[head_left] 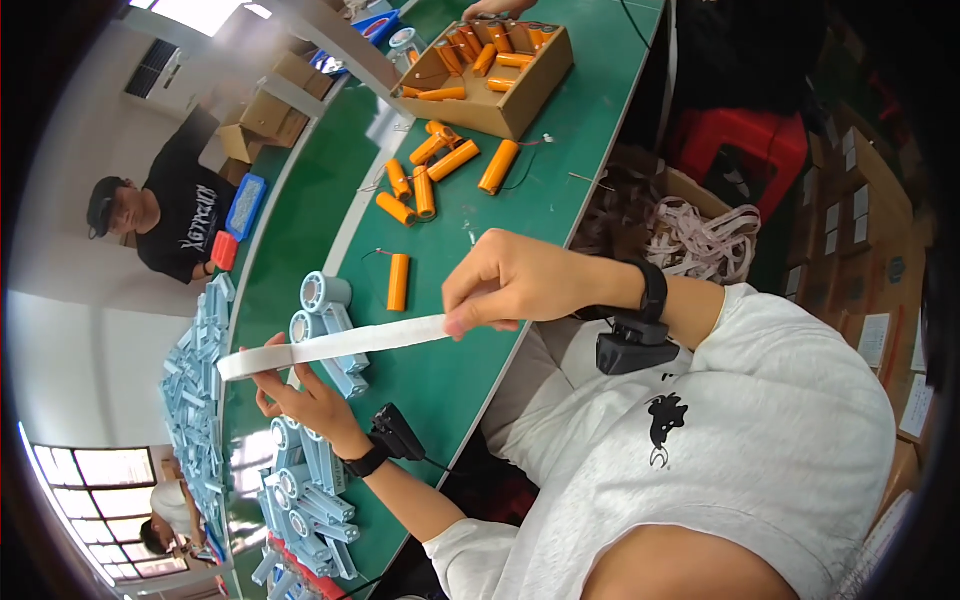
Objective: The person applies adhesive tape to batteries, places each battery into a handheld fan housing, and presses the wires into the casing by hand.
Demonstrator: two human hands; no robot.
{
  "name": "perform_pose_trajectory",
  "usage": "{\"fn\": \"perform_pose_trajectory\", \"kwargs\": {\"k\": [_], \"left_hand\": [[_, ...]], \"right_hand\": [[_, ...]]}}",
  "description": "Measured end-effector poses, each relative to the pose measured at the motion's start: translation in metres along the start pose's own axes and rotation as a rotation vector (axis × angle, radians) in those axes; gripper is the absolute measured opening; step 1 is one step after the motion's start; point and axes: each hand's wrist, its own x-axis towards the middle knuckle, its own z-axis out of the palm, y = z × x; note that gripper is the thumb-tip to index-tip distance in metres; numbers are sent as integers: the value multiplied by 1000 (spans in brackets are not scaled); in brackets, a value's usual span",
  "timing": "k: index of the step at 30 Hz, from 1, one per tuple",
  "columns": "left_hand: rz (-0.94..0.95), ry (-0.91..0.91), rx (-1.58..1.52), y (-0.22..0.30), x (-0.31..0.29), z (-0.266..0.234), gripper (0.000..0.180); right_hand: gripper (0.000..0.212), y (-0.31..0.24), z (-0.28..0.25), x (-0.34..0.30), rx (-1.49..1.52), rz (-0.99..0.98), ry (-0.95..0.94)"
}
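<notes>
A white strip of tape [370, 341] is stretched between my two hands above the green table. My right hand [505, 285] is closed, pinching the strip's right end between thumb and fingers. My left hand [310, 405] has its fingers bent at the strip's looped left end, which appears to rest on them. Just beyond the strip lies a single orange cylindrical battery [399, 282] with a thin wire. Light-blue handheld fan housings [325, 292] with round heads lie behind the strip, partly covered by it.
Several loose batteries [424, 190] lie near a cardboard box [520, 110] of more batteries, where another person's hand [500, 8] reaches in. More fan housings [300, 490] sit by my left wrist, and light-blue parts [195, 370] are heaped beyond. A co-worker [165, 210] is across the table.
</notes>
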Motion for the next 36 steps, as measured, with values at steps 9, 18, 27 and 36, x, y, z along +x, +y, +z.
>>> {"fn": "perform_pose_trajectory", "kwargs": {"k": [9, 18, 27, 36], "left_hand": [[105, -164, -92, -9, -16, 15, 44], [152, -198, -119, -11, -42, 18, 42], [178, -354, -56, -1, -43, 12, 43], [308, -410, -5, 8, -43, 17, 41]], "right_hand": [[26, 85, -22, 100, -722, 80, -71], [22, 112, 0, 119, -646, 19, 139], [35, 57, 9, 75, 268, 71, 243], [27, 49, 27, 105, 143, -40, 270]]}}
